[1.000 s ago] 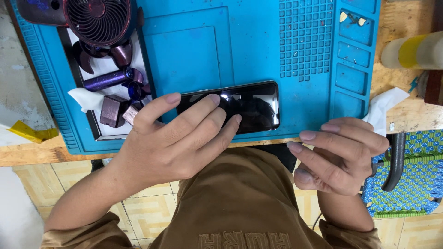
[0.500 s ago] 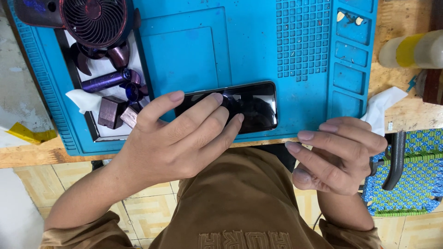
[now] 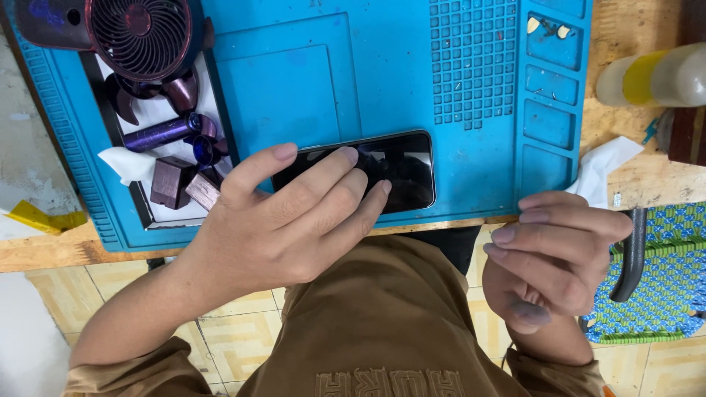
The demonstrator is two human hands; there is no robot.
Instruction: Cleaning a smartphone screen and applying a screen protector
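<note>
The phone (image 3: 382, 170) lies flat on the blue mat (image 3: 294, 88) near the table edge; the left hand (image 3: 283, 217) rests open on its glass, the right hand (image 3: 555, 257) hangs loosely curled, empty. Thin, slick, breakable: best held by its side edges

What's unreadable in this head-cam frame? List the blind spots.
- Phone: left part hidden under the left hand.
- Right hand: curled, palm side hidden; cannot tell if it holds anything.
- Fan: top cut by the frame edge.
- Bottle: cut by the right edge.
- Small bits in the mat trays: too small to identify.
</note>
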